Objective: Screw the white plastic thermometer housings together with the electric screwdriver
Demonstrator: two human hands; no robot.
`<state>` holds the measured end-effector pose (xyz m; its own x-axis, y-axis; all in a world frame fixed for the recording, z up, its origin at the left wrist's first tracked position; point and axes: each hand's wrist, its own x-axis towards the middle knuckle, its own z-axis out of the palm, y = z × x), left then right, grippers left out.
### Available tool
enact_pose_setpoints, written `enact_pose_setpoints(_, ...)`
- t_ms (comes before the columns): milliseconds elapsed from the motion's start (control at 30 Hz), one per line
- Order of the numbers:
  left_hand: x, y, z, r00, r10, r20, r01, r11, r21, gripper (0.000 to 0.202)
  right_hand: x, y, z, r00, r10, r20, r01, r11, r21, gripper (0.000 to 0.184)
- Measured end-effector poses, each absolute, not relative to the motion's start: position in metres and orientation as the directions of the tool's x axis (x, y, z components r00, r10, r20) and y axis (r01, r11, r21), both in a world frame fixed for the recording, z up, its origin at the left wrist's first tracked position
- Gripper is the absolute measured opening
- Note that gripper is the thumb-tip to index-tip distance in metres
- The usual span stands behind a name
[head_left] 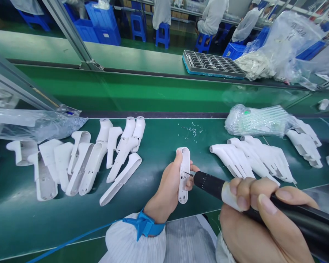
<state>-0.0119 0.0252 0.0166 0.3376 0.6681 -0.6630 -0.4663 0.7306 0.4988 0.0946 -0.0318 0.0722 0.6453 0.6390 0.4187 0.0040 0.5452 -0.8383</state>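
Observation:
My left hand (pixel 168 182) is closed around a white plastic housing shell (pixel 184 182), its hollow inner side facing up. In my right hand (pixel 263 215) is a black electric screwdriver (pixel 208 184) with a white band, and its thin bit reaches over the inside of the shell. Whether the tip touches a screw is too small to tell. Beyond my left hand, small loose screws (pixel 192 130) lie scattered on the green bench top (pixel 159 135). On my left wrist sits a blue strap (pixel 146 224) with a blue cord.
Several white shells (pixel 91 168) lie in rows on the left, and more white housings (pixel 244 157) on the right. A clear bag of pale sticks (pixel 260 119) is at the back right. A black gridded tray (pixel 214 64) rests on the shelf behind. Metal posts (pixel 71 33) rise at left.

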Motion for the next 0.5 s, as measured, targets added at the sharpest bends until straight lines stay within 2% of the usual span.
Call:
enact_pose_setpoints(233, -0.0078, 0.0224, 0.0194, 0.282, 0.694, -0.662, -0.446, 0.706, 0.55, 0.06, 0.0894, -0.0325, 0.0741, 0.614, 0.656, 0.439, 0.025, 0.539, -0.842, 0.025)
enact_pose_setpoints(500, -0.005, 0.0239, 0.0179, 0.273, 0.67, -0.69, -0.411, 0.73, 0.546, 0.062, 0.09, -0.0358, 0.073, 0.578, 0.702, 0.415, -0.017, 0.519, -0.854, 0.027)
